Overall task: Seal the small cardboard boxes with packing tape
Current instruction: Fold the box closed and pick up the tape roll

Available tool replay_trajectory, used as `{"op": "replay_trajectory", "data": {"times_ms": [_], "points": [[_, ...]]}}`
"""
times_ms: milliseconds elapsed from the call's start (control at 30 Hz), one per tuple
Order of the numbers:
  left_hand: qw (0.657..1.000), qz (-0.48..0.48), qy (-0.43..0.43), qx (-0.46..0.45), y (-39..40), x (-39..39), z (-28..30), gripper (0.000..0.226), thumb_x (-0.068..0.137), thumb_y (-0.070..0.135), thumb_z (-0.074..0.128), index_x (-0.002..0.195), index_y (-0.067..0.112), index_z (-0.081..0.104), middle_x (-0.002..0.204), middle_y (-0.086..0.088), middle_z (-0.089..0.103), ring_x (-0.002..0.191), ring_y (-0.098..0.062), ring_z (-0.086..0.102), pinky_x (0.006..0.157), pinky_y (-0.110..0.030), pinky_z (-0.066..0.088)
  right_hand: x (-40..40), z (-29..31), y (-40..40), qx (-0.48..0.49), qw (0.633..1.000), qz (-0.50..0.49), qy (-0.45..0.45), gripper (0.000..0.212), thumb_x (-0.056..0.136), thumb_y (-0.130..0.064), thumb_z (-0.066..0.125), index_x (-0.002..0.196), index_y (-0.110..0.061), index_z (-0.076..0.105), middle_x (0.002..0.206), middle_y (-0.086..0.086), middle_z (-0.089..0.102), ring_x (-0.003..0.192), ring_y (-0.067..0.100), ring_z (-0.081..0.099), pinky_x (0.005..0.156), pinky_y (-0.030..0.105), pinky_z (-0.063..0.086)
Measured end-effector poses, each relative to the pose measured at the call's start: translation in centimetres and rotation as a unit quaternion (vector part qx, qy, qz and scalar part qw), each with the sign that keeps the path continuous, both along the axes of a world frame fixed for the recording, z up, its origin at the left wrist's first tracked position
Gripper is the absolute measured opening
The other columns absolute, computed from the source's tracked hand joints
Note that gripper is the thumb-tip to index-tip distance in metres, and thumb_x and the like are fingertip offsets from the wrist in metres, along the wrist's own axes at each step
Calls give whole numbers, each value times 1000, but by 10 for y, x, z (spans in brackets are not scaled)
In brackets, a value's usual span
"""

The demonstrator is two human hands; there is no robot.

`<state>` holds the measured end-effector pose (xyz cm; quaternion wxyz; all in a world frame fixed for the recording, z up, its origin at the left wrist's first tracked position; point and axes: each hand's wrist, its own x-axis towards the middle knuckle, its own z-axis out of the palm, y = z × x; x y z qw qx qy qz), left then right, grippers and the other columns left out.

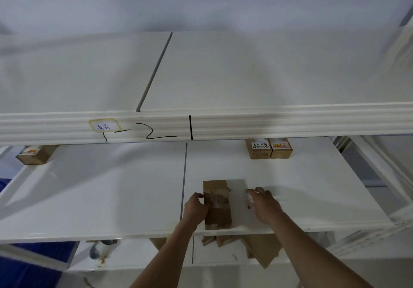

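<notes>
A small brown cardboard box (217,205), taped lengthwise along its top, is laid near the shelf's (111,187) front edge.

A plain pale bluish-white wall (201,1) fills the background above a white metal shelving rack (245,126). Its ribbed front beam carries black marker strokes and a small handwritten paper label (104,126), well beyond the hands. Dark seams split the smooth white shelf boards (89,187). Soft diffuse light casts faint shadows.
</notes>
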<state>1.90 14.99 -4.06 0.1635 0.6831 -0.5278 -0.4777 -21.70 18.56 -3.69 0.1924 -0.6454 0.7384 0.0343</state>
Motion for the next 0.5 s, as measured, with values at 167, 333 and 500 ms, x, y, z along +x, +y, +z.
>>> {"op": "replay_trajectory", "data": {"times_ms": [167,333,500], "points": [[995,84,-4,-49,3,17,6,22,102,24,53,120,17,61,106,-4,66,74,-16,66,72,-32,61,-5,-9,2,-7,1000,7,14,51,101,-13,50,149,-28,40,141,8,45,126,27,47,97,37,47],[970,211,-50,-106,20,55,11,18,99,16,49,104,14,66,97,-7,71,73,-20,65,67,-31,56,-1,-6,1,-1,1000,-22,5,37,100,-39,54,132,-21,50,128,10,48,118,29,51,93,39,47],[939,324,-69,-95,46,86,13,21,98,17,51,105,4,66,101,-15,69,99,-36,62,78,-33,43,7,-7,-5,2,999,-36,-22,36,99,-39,58,120,-11,48,116,10,60,105,27,61,76,32,47]]}}
